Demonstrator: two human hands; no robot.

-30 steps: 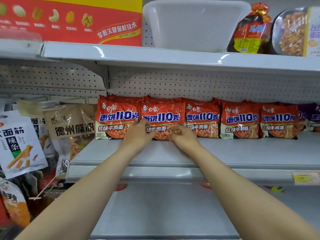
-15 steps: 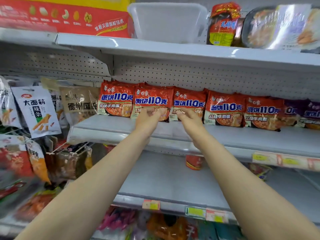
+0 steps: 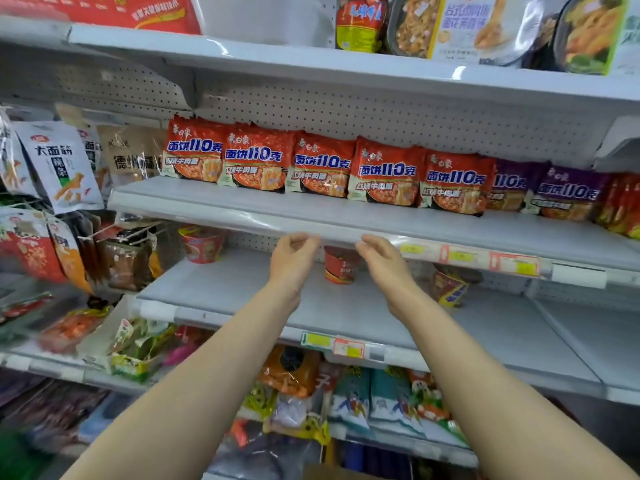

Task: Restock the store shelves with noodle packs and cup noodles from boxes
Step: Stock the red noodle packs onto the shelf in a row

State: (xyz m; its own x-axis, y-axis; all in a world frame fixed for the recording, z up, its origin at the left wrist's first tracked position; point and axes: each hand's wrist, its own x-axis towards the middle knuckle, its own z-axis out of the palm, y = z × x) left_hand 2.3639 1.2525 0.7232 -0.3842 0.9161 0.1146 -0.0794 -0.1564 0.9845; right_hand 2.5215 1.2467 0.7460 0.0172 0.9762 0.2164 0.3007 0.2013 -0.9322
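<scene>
Several red noodle packs (image 3: 256, 161) stand in a row on the middle shelf (image 3: 311, 213), with purple noodle packs (image 3: 564, 192) to their right. On the shelf below, three cup noodles stand far back: a red one at the left (image 3: 201, 244), a dark red one (image 3: 341, 268) between my hands, and a red-yellow one (image 3: 448, 287) at the right. My left hand (image 3: 292, 258) and my right hand (image 3: 382, 261) hover empty in front of the middle shelf's edge, fingers loosely curled, touching nothing.
Snack bags (image 3: 59, 168) hang on hooks at the left. The top shelf (image 3: 311, 67) carries a red box (image 3: 104, 8) and ready-meal trays (image 3: 485, 26). Price tags (image 3: 485, 259) line the shelf edges. Bagged goods (image 3: 363, 396) fill the lowest shelf, and a cardboard edge (image 3: 332, 472) shows at the bottom.
Both hands have let go of the red noodle pack and pulled back and down from the row to the shelf edge. The view has drawn back, showing the lower shelves.
</scene>
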